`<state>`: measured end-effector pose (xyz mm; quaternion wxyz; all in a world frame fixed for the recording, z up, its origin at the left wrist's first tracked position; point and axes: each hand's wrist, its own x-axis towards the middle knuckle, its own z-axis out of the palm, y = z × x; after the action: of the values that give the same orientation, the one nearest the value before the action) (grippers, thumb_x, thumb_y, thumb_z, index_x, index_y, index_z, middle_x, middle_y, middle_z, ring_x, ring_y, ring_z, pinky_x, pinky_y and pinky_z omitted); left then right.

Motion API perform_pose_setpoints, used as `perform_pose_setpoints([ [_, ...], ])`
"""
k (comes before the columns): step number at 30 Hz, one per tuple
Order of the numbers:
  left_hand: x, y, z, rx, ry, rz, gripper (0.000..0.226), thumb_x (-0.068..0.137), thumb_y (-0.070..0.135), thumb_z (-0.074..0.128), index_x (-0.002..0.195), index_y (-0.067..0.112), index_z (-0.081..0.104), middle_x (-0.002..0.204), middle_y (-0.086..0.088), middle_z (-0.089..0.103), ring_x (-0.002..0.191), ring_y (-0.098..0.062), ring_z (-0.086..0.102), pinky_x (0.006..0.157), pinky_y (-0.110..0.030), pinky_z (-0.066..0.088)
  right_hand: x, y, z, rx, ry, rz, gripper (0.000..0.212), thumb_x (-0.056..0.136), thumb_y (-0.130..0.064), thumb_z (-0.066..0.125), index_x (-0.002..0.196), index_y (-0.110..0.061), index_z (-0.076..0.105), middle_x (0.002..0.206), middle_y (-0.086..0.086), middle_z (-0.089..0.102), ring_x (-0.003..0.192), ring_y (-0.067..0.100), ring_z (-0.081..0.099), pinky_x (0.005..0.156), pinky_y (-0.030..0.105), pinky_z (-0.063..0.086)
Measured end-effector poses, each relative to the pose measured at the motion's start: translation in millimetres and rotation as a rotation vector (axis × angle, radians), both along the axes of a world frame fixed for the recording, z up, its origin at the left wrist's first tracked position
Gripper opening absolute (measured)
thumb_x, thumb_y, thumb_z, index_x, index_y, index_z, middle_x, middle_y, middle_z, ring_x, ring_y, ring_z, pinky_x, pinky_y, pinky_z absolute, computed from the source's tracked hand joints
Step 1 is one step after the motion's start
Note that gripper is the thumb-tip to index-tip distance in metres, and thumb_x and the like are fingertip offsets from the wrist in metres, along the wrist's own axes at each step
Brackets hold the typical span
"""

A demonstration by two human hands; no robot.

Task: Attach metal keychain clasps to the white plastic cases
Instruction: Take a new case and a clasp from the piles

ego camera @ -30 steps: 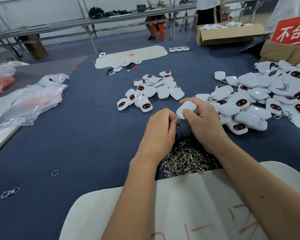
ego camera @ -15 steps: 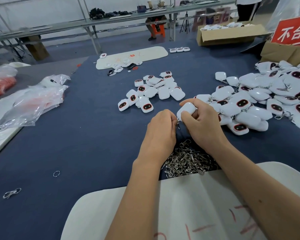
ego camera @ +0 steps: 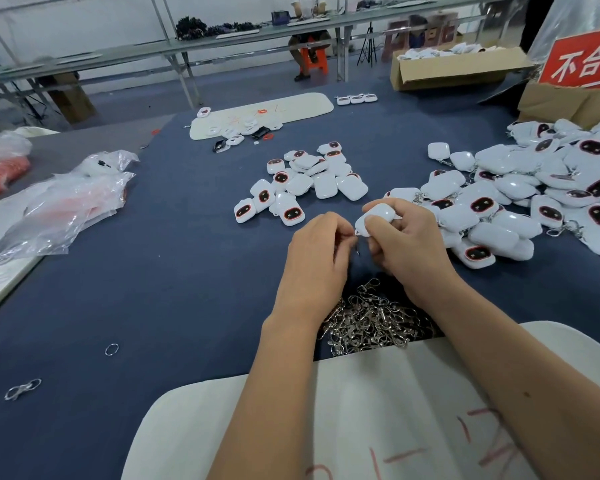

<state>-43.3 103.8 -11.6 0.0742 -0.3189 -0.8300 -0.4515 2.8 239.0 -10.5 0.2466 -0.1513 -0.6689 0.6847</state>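
Observation:
My right hand [ego camera: 407, 240] grips a white plastic case [ego camera: 378, 215] above the blue table. My left hand [ego camera: 317, 261] pinches a small metal clasp [ego camera: 357, 244] at the case's lower left corner; most of the clasp is hidden by my fingers. A heap of loose metal keychain clasps [ego camera: 371, 320] lies just below both hands. A small pile of white cases [ego camera: 302, 181] sits beyond my hands. A larger pile of cases with clasps [ego camera: 534, 195] spreads to the right.
A white board [ego camera: 361, 410] lies under my forearms at the table's near edge. Clear plastic bags [ego camera: 59, 206] rest at the left. A loose ring [ego camera: 111, 349] and a clasp [ego camera: 23, 389] lie near left. Cardboard boxes [ego camera: 458, 67] and a red sign [ego camera: 586, 60] stand far right.
Both hands stay together on the case and clasp, with only small finger shifts. The view moved slightly.

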Motion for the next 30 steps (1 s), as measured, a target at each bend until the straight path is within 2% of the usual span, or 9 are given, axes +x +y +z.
perform_pose_setpoints([
  [3, -0.4, -1.2, 0.3, 0.009, 0.0, -0.014, 0.021, 0.087, 0.009, 0.076, 0.093, 0.023, 0.062, 0.091, 0.012, 0.064, 0.085, -0.005, 0.062, 0.078, -0.026, 0.053, 0.4, 0.4, 0.6, -0.02, 0.006, 0.008, 0.019, 0.093, 0.0, 0.051, 0.103, -0.006, 0.066, 0.052, 0.002, 0.053, 0.038, 0.01, 0.037, 0.038, 0.016, 0.031],
  [5, -0.6, -1.5, 0.6, 0.019, 0.005, 0.003, 0.023, 0.086, 0.005, 0.075, 0.092, 0.023, 0.063, 0.09, 0.012, 0.064, 0.085, -0.005, 0.062, 0.079, -0.028, 0.054, 0.4, 1.5, 0.0, -0.028, 0.006, 0.015, 0.019, 0.093, 0.0, 0.052, 0.103, -0.006, 0.066, 0.053, 0.002, 0.053, 0.039, 0.009, 0.037, 0.038, 0.016, 0.03],
  [9, -1.8, -2.9, 1.4, 0.033, 0.042, 0.026, 0.02, 0.087, 0.005, 0.072, 0.088, 0.023, 0.064, 0.087, 0.011, 0.066, 0.084, -0.008, 0.063, 0.078, -0.036, 0.055, 0.3, 2.4, -1.3, -0.043, 0.015, 0.045, 0.018, 0.094, -0.001, 0.052, 0.104, -0.006, 0.066, 0.054, 0.002, 0.052, 0.039, 0.009, 0.036, 0.038, 0.017, 0.028],
  [17, -2.2, -4.7, 2.0, 0.064, 0.079, 0.04, 0.014, 0.089, 0.006, 0.072, 0.085, 0.019, 0.074, 0.083, 0.01, 0.069, 0.081, -0.009, 0.064, 0.078, -0.039, 0.055, 1.6, 2.6, -1.6, -0.035, 0.018, 0.079, 0.019, 0.094, 0.0, 0.051, 0.105, -0.007, 0.066, 0.054, 0.002, 0.051, 0.04, 0.009, 0.037, 0.039, 0.017, 0.03],
  [21, -2.2, -5.5, 3.0, 0.007, 0.051, 0.067, 0.01, 0.089, 0.009, 0.073, 0.085, 0.017, 0.075, 0.083, 0.009, 0.071, 0.081, -0.011, 0.065, 0.08, -0.041, 0.054, 3.6, 1.3, -4.4, 0.081, 0.04, 0.095, 0.019, 0.094, -0.003, 0.052, 0.108, -0.01, 0.064, 0.053, 0.002, 0.054, 0.046, 0.012, 0.041, 0.042, 0.022, 0.036],
  [26, -2.7, -5.4, 3.3, -0.062, 0.024, 0.087, 0.012, 0.09, 0.007, 0.072, 0.083, 0.016, 0.074, 0.081, 0.008, 0.071, 0.081, -0.018, 0.065, 0.081, -0.048, 0.053, 6.0, -0.9, -6.7, 0.394, 0.074, 0.056, 0.016, 0.093, -0.014, 0.06, 0.108, -0.021, 0.061, 0.058, 0.003, 0.064, 0.049, 0.019, 0.054, 0.054, 0.035, 0.048],
  [28, -3.2, -6.2, 2.5, -0.075, 0.014, 0.103, 0.012, 0.091, 0.007, 0.071, 0.084, 0.016, 0.074, 0.081, 0.007, 0.071, 0.08, -0.018, 0.065, 0.079, -0.046, 0.054, 5.9, -3.2, -7.3, 0.477, 0.08, 0.045, 0.016, 0.095, -0.014, 0.063, 0.108, -0.023, 0.06, 0.061, 0.008, 0.066, 0.052, 0.027, 0.057, 0.054, 0.04, 0.052],
  [30, -2.5, -5.7, 2.4, -0.011, -0.033, 0.138, 0.012, 0.091, 0.008, 0.072, 0.084, 0.017, 0.075, 0.08, 0.009, 0.071, 0.078, -0.013, 0.066, 0.077, -0.037, 0.055, 5.9, -4.2, -7.1, 0.425, 0.109, 0.082, 0.015, 0.096, -0.017, 0.065, 0.11, -0.02, 0.06, 0.062, 0.007, 0.067, 0.048, 0.023, 0.056, 0.049, 0.034, 0.048],
])
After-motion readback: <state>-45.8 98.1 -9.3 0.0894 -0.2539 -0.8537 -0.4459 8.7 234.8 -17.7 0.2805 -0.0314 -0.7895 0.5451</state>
